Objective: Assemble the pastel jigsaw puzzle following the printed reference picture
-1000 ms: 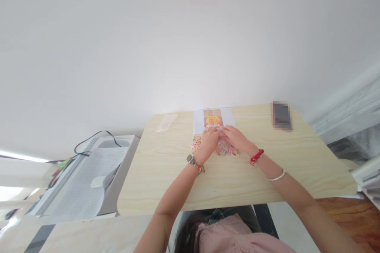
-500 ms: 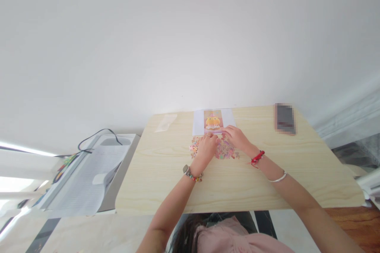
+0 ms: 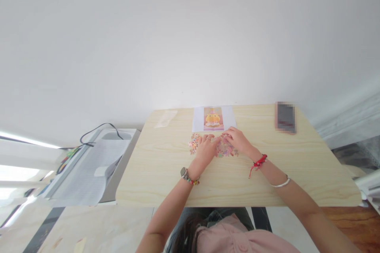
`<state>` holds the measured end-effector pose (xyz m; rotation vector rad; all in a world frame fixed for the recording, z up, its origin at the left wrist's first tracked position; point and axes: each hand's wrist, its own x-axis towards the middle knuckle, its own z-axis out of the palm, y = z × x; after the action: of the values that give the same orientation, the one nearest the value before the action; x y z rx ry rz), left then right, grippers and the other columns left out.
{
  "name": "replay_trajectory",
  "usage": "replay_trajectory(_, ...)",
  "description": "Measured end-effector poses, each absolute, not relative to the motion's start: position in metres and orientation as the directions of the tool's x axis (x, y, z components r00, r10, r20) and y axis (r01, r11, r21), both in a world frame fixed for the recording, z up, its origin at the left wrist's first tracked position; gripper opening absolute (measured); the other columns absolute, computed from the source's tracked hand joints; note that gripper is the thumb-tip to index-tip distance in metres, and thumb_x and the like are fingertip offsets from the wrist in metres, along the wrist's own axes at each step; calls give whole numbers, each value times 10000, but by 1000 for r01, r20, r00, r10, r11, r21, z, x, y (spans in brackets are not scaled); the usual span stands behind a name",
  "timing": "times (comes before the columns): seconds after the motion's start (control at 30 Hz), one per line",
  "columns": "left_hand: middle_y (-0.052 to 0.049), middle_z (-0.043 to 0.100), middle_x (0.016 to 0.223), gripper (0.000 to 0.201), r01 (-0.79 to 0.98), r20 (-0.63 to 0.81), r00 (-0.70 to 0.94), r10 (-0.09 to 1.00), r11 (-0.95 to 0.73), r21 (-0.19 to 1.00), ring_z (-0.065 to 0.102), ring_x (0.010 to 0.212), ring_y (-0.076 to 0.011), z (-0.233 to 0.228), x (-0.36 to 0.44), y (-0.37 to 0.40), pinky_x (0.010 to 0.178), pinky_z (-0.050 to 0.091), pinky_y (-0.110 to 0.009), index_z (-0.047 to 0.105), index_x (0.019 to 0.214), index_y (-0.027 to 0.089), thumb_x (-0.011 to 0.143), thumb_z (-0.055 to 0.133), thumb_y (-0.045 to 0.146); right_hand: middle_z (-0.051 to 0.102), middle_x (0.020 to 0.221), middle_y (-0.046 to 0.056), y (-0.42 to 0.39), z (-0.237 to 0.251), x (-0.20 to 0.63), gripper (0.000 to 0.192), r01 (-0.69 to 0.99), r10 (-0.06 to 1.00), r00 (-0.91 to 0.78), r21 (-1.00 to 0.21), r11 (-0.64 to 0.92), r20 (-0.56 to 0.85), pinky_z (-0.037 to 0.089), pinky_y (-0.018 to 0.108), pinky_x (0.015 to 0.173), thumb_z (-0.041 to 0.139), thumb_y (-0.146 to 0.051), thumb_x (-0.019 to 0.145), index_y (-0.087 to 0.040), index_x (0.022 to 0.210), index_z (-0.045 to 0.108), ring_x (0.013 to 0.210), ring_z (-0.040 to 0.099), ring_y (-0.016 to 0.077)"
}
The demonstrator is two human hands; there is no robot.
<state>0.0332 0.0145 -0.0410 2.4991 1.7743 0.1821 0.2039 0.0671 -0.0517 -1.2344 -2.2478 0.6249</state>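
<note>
A pile of small, many-coloured jigsaw pieces (image 3: 227, 150) lies on the wooden table (image 3: 166, 162). My left hand (image 3: 206, 151) rests over the middle of the pile, its fingers spread and lying on the pieces. From the right, my right hand (image 3: 239, 140) reaches to the pile's upper edge with fingers bent and drawn together; whatever is between the fingertips is too small to see. Just behind the pile, flat against the wall side, is a white sheet with a printed picture (image 3: 213, 118) of a yellow cartoon figure.
At the table's back right lies a blurred dark phone-like object (image 3: 285, 118). A clear plastic bag or sheet (image 3: 166, 119) is at the back left. Left of the table stands a white unit with a lined paper sheet (image 3: 86, 170) and a black cable (image 3: 97, 127). The wall (image 3: 190, 47) borders the back edge.
My right hand has drawn back from the picture's lower edge to the pieces, its fingers now bent. My left hand has stayed over the pile, its fingers spreading more.
</note>
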Motion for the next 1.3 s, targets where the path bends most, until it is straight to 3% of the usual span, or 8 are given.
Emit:
replay_trajectory(0.2, -80, 483, 1154, 413, 947, 120, 263, 957, -280, 155, 409, 1071, -244, -39, 33, 8, 883, 348, -401, 511, 1159, 282, 780, 484, 121, 548, 858, 56, 62, -55, 197, 197, 636, 793, -573, -498, 590, 207, 434, 265, 717, 463, -190, 830, -186, 877, 654, 797, 536, 156)
replay_trajectory(0.33, -74, 481, 1171, 335, 955, 155, 227, 961, -251, 156, 405, 1072, -252, -42, 30, 7, 876, 354, -413, 574, 1072, 272, 808, 427, 130, 549, 847, 63, 58, -57, 194, 231, 678, 805, -544, -441, 588, 235, 433, 263, 707, 430, -227, 860, -178, 874, 655, 791, 531, 158)
replay_trajectory(0.47, -64, 421, 1276, 399, 940, 134, 302, 944, -318, 126, 364, 1127, -277, -42, 28, 11, 898, 326, -470, 533, 1130, 313, 800, 417, 121, 555, 817, 59, 53, -56, 194, 266, 715, 818, -523, -399, 573, 238, 437, 265, 698, 398, -222, 872, -183, 828, 658, 761, 535, 154)
replay_trajectory(0.7, -52, 384, 1337, 402, 934, 140, 335, 932, -347, 78, 356, 1156, -280, -50, 25, 13, 929, 305, -498, 507, 1156, 287, 812, 374, 126, 558, 800, 66, 42, -57, 194, 278, 781, 842, -448, -328, 532, 301, 439, 293, 720, 395, -254, 880, -197, 886, 667, 761, 527, 169)
replay_trajectory(0.93, -84, 404, 1300, 402, 935, 194, 307, 932, -333, 120, 363, 1152, -272, -43, 18, 6, 925, 325, -465, 469, 1197, 261, 813, 409, 159, 533, 859, 59, 21, -53, 204, 265, 739, 871, -348, -469, 483, 348, 446, 286, 741, 401, -248, 871, -210, 1011, 623, 794, 537, 158)
replay_trajectory(1.07, -85, 429, 1261, 326, 936, 196, 272, 942, -306, 174, 379, 1125, -282, -40, 16, -3, 898, 352, -450, 530, 1126, 245, 815, 442, 205, 535, 868, 60, 4, -52, 215, 237, 749, 913, -257, -531, 396, 319, 453, 286, 723, 425, -237, 848, -205, 952, 636, 802, 544, 162)
replay_trajectory(1.3, -99, 435, 1241, 305, 932, 183, 253, 950, -290, 219, 385, 1109, -284, -41, 25, -4, 890, 351, -479, 567, 1070, 232, 788, 475, 160, 548, 883, 59, -11, -52, 221, 207, 748, 937, -243, -566, 346, 252, 446, 320, 770, 460, -255, 826, -203, 900, 647, 827, 545, 175)
